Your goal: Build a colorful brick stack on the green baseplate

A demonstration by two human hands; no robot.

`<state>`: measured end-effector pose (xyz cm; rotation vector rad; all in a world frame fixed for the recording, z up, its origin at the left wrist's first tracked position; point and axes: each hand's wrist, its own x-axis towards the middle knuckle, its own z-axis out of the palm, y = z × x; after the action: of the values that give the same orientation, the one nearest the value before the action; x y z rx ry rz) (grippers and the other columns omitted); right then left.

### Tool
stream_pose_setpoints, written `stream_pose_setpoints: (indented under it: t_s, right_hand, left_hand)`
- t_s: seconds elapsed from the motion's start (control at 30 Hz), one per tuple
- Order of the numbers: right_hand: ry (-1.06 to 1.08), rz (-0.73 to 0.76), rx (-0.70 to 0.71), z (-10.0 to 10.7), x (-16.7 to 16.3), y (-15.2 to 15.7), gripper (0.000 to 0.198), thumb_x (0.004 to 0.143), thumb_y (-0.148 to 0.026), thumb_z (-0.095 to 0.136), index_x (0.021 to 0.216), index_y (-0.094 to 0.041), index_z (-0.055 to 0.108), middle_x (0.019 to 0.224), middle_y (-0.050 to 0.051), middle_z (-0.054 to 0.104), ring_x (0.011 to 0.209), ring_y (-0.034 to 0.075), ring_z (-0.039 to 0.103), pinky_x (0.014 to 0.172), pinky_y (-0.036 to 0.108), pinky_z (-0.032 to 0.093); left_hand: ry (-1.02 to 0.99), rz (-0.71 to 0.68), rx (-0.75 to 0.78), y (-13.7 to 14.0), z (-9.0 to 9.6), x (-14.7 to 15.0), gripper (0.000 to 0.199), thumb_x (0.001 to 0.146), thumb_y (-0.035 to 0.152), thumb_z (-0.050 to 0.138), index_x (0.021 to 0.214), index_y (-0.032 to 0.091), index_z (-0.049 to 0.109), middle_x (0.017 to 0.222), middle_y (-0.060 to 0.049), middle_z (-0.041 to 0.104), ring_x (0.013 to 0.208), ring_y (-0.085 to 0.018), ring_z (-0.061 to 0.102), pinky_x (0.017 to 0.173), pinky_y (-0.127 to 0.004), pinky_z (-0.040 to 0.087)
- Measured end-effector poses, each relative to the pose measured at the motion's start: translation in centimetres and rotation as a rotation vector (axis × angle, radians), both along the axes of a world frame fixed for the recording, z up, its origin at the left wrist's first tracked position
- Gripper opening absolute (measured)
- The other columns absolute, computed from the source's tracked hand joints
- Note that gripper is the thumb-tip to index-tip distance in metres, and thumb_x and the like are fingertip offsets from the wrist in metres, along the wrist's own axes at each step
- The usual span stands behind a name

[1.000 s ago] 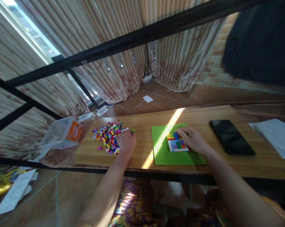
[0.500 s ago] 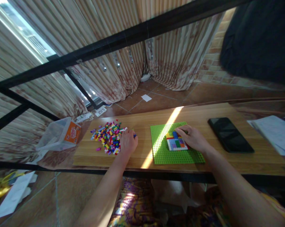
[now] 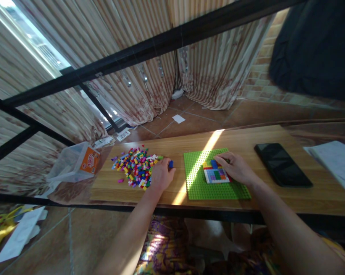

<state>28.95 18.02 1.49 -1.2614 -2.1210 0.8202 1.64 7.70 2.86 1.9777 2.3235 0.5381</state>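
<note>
My left hand [image 3: 162, 175] is closed at the right edge of a heap of small coloured bricks [image 3: 136, 168]. A blue brick [image 3: 170, 164] shows between its thumb and fingers. On the green baseplate [image 3: 195, 189] sits a low block of many-coloured bricks [image 3: 216, 175], with a white front edge and yellow, red and blue pieces at the back. My right hand [image 3: 236, 166] rests at the back right of this block, its fingers pinched together by a raised blue piece. Whatever those fingertips hold, if anything, is hidden.
A black phone [image 3: 282, 164] lies right of the baseplate on the wooden table [image 3: 172, 143]. Papers [image 3: 332, 160] are at the far right. A clear plastic box [image 3: 68, 164] with an orange label stands off the table's left end. A dark metal bar [image 3: 138, 49] crosses behind.
My left hand has moved a little to the right, off the heap, with the blue brick now showing more. My right hand stays at the block. The view has shifted slightly.
</note>
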Motion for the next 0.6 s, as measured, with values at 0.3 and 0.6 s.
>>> stream_pose_setpoints:
  t_s: [0.3, 0.6]
  right_hand:
    - [-0.003, 0.014, 0.002, 0.1, 0.0, 0.2, 0.035, 0.089, -0.042, 0.045, 0.081, -0.021, 0.072, 0.088, 0.005, 0.072, 0.082, 0.020, 0.064, 0.075, 0.031, 0.046]
    - [0.009, 0.009, -0.015, 0.1, 0.1, 0.2, 0.034, 0.089, -0.040, 0.046, 0.083, -0.020, 0.072, 0.089, 0.005, 0.072, 0.081, 0.019, 0.063, 0.073, 0.029, 0.045]
  left_hand:
    - [-0.101, -0.015, -0.045, -0.8, 1.8, 5.3, 0.017, 0.085, 0.020, 0.052, 0.100, 0.019, 0.060, 0.094, -0.006, 0.065, 0.091, -0.019, 0.061, 0.082, -0.031, 0.049]
    - [-0.229, -0.246, -0.028, -1.7, 2.5, 14.3, 0.031, 0.087, 0.022, 0.049, 0.117, 0.019, 0.055, 0.104, -0.008, 0.063, 0.095, -0.020, 0.060, 0.084, -0.033, 0.051]
